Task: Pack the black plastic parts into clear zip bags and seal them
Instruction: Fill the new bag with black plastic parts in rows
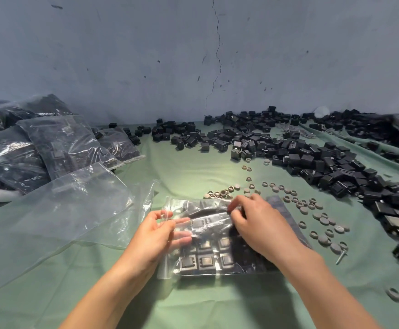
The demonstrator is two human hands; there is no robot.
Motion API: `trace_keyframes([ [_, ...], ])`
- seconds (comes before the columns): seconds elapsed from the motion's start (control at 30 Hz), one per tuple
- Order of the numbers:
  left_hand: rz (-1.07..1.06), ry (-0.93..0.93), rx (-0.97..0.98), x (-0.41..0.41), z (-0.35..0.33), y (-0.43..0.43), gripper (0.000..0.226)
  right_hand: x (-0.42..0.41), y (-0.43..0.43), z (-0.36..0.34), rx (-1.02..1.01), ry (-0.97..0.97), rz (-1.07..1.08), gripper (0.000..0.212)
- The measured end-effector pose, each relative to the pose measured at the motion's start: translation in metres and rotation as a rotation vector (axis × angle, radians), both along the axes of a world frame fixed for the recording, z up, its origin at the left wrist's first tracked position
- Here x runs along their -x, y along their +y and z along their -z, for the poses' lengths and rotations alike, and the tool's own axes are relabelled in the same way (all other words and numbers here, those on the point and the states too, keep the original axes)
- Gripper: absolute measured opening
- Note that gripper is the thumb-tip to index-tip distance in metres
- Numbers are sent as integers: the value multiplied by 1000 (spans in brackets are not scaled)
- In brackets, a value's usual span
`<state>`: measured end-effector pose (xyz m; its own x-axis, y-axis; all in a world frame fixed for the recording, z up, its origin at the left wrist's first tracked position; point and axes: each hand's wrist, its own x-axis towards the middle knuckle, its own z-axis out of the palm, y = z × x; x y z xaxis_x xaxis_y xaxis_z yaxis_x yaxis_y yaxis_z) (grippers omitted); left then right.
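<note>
near centre on the cloth [193,167] we see the bag [167,267] of parts [204,260], left hand [155,236] pinching its left edge, fingers [180,238] blurred behind film, right hand [260,224] curled, pinching the far film, seal unclear.

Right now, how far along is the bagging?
Done: filled bags stacked at far left. In hand: left hand and right hand pinch the top of the current bag, loaded with black parts. Left: a large pile of loose parts, empty bags waiting.

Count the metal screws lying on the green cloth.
1: a silver metal screw at the right, beside the round grey caps; others may hide under the black plastic parts.
</note>
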<state>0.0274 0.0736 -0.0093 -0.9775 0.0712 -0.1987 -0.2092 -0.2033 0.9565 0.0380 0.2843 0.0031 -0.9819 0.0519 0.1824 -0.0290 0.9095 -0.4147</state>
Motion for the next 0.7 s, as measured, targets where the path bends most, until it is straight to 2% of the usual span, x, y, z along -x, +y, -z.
trace_keyframes([
  [0.17,11,-11,-61,-2,-1,3,12,3,0,3,-152,11,-10,20],
  [0.37,26,-36,-58,-2,-2,5,13,7,13,-2,-135,-70,-97,21],
  [0.5,35,17,22,1,1,2,12,3,28,-4,-134,-193,-204,42],
  [0.6,58,47,102,0,4,3,9,1,29,-2,-175,-147,-189,47],
  [0.7,82,28,61,0,7,5,7,1,22,2,-211,-73,-198,61],
])
